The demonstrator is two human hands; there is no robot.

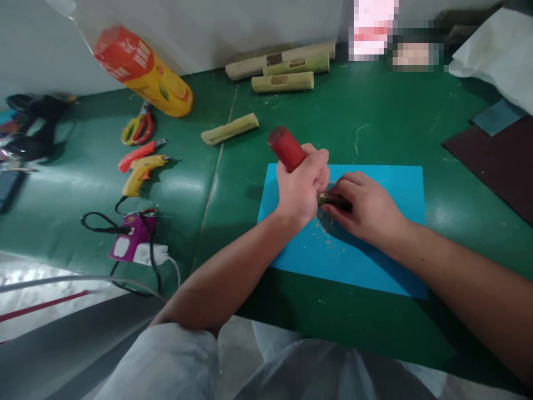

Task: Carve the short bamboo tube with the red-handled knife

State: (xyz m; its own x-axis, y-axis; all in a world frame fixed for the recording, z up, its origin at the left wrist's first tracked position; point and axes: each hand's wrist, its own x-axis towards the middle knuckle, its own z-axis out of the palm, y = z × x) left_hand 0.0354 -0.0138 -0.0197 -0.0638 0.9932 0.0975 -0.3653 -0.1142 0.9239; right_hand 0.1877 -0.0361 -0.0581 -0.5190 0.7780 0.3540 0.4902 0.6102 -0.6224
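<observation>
My left hand [302,186] is wrapped in a fist round a tool with a thick red wooden handle [285,147] that sticks up and to the left. My right hand [366,208] lies beside it, fingers closed on a small dark greenish piece [335,201], which looks like bamboo. Both hands meet over a blue sheet [387,261] on the green table [375,116]. Fine shavings [322,225] lie on the sheet under the hands. The tool's working end is hidden between the hands.
Cut bamboo tubes [283,81] lie at the back, one more piece [230,129] nearer. To the left: scissors [137,128], red pliers [139,154], a yellow glue gun [142,171], a purple power strip [133,239] with cables, an orange-yellow packet [145,69]. A dark mat [495,161] is at right.
</observation>
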